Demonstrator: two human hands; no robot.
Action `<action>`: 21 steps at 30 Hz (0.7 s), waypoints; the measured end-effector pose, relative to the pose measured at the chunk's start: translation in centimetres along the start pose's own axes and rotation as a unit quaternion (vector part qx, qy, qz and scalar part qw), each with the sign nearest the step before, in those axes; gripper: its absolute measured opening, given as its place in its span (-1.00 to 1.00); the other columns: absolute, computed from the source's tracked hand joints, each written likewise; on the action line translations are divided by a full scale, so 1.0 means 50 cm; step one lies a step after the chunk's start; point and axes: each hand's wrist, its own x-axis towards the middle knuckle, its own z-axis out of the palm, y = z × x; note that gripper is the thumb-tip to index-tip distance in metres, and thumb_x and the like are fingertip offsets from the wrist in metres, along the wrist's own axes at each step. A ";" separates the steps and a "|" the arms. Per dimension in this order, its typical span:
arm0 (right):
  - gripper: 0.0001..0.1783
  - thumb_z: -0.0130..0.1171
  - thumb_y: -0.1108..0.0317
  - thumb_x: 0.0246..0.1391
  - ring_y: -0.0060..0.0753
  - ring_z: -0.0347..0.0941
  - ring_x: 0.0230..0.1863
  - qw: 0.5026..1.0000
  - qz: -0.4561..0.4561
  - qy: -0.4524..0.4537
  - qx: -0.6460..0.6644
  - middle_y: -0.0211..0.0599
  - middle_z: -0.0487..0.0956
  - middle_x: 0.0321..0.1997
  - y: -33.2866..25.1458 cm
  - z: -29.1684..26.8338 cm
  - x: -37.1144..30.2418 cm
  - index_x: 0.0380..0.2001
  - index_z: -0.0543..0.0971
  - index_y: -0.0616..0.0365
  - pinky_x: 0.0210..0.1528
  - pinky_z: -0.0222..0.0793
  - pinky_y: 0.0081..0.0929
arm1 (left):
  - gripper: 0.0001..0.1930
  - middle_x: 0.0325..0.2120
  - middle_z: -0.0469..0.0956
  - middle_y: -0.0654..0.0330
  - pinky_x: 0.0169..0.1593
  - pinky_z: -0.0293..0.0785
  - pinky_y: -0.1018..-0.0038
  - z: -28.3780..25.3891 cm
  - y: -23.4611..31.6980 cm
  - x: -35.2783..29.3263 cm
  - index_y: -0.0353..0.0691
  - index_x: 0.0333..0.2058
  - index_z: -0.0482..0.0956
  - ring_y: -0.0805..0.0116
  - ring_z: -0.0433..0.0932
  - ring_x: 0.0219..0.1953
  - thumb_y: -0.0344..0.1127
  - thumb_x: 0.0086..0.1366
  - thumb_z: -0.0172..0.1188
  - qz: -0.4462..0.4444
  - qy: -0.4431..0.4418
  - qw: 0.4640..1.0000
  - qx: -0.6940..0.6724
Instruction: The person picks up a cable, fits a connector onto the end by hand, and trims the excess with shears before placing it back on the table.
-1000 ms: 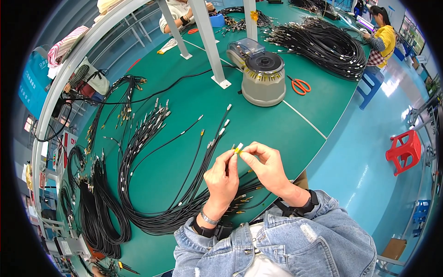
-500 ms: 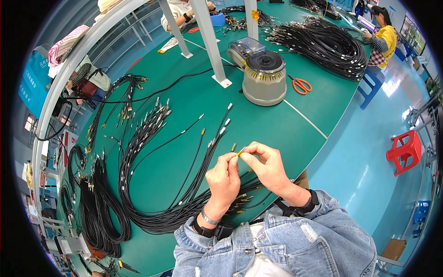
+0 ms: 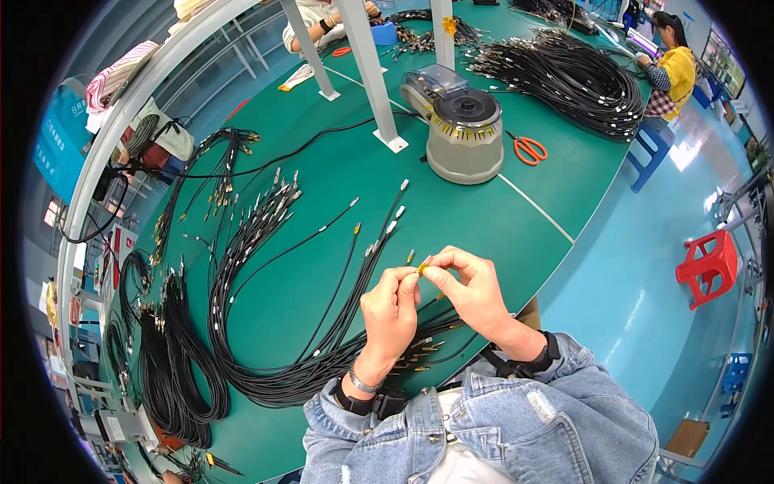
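Green bench on a blue floor, and two hands pinched over a scrap of amber

Everything on the bench can be placed by the round grey machine with the black disc on top. Nearer the worker than that machine, and a little to its left, the left hand and right hand meet at the fingertips. Each has a narrow grip, thumb against finger, and between them sits a small amber piece, mostly covered by the fingers. Close by those fingertips, on the machine's near side, a connector tip shows; I can't tell whether it is held or lies loose.

Left of the machine and nearer the worker, a long bundle of black cables sweeps round in a curve and runs past the left wrist. Farther left of the machine lie tighter black hanks. Just right of it are orange-handled scissors; beyond it to the right spreads a big coil of cables, with a co-worker in yellow seated past that. One grey post stands on the machine's left. Well off to its right, on the floor, is a red stool.
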 end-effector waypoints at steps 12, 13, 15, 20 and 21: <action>-0.80 0.14 0.48 0.06 -0.58 0.37 -0.20 0.975 0.079 -0.087 0.190 -0.39 0.45 -0.27 -0.006 -0.003 0.025 -0.21 0.51 0.26 -0.13 0.32 -0.62 | -0.77 -0.74 0.37 0.35 -0.69 0.10 0.70 -0.028 0.004 0.010 -0.27 -0.43 0.45 0.67 0.26 -0.75 -0.29 0.36 -0.06 -0.184 -0.120 0.933 -0.286; -0.81 0.14 0.48 0.05 -0.57 0.37 -0.21 0.971 0.073 -0.107 0.200 -0.38 0.45 -0.28 -0.003 -0.005 0.029 -0.23 0.52 0.27 -0.13 0.32 -0.61 | -0.77 -0.74 0.37 0.35 -0.69 0.10 0.70 -0.030 0.003 0.012 -0.27 -0.43 0.45 0.67 0.26 -0.75 -0.29 0.36 -0.06 -0.185 -0.120 0.933 -0.286; -0.84 0.14 0.50 0.05 -0.54 0.37 -0.24 0.963 0.060 -0.145 0.219 -0.36 0.45 -0.30 0.006 -0.010 0.034 -0.26 0.53 0.28 -0.13 0.32 -0.61 | -0.74 -0.75 0.36 0.35 -0.69 0.07 0.71 -0.034 -0.002 0.014 -0.26 -0.44 0.45 0.67 0.23 -0.76 -0.26 0.38 -0.08 -0.190 -0.151 0.918 -0.315; -0.87 0.11 0.50 0.06 -0.52 0.37 -0.26 0.965 0.029 -0.152 0.211 -0.33 0.45 -0.32 0.026 -0.015 0.038 -0.29 0.54 0.30 -0.13 0.31 -0.59 | -0.70 -0.77 0.31 0.36 -0.71 0.04 0.71 -0.035 -0.004 0.014 -0.24 -0.45 0.41 0.65 0.16 -0.81 -0.15 0.37 -0.08 -0.237 -0.182 0.881 -0.367; -0.87 0.11 0.51 0.06 -0.52 0.37 -0.25 0.967 0.026 -0.149 0.204 -0.33 0.45 -0.32 0.029 -0.015 0.039 -0.30 0.54 0.30 -0.13 0.31 -0.59 | -0.70 -0.77 0.31 0.36 -0.71 0.04 0.71 -0.035 -0.004 0.014 -0.24 -0.45 0.41 0.65 0.16 -0.81 -0.15 0.37 -0.08 -0.238 -0.182 0.881 -0.367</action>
